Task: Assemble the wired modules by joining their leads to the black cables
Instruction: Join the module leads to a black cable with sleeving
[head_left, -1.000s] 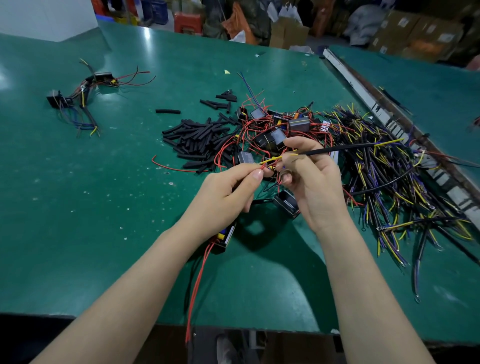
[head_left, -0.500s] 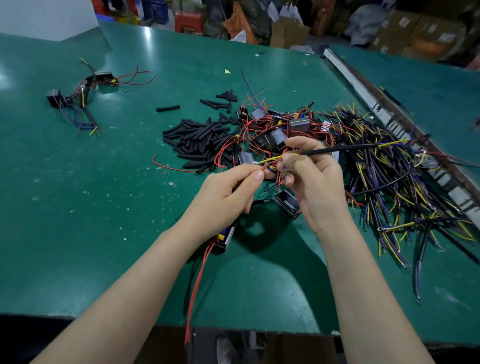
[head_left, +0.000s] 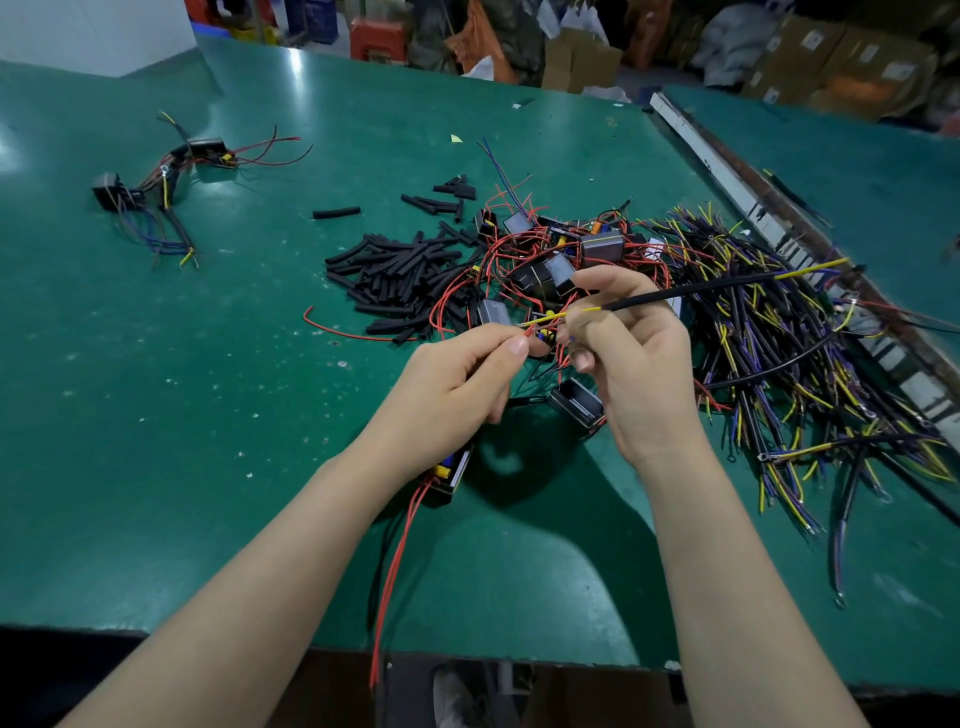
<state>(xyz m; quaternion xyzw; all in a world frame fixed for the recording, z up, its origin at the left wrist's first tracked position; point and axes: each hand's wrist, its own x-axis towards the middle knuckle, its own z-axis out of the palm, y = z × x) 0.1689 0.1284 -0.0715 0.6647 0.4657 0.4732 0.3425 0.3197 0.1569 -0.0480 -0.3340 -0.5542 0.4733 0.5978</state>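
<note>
Left hand (head_left: 457, 384) pinches a red lead (head_left: 527, 333) with thumb and forefinger together, right hand (head_left: 631, 364) fingers clamped on a black cable (head_left: 691, 291), its yellow wire (head_left: 550, 318) meeting the lead above the green table (head_left: 208, 415), module (head_left: 451, 475) under left wrist.

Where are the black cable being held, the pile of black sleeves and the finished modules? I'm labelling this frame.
black cable (head_left: 691, 291): head view, mid sheath.
black sleeves (head_left: 395, 275): head view, pile centre.
finished modules (head_left: 205, 148): head view, far module's body.
</note>
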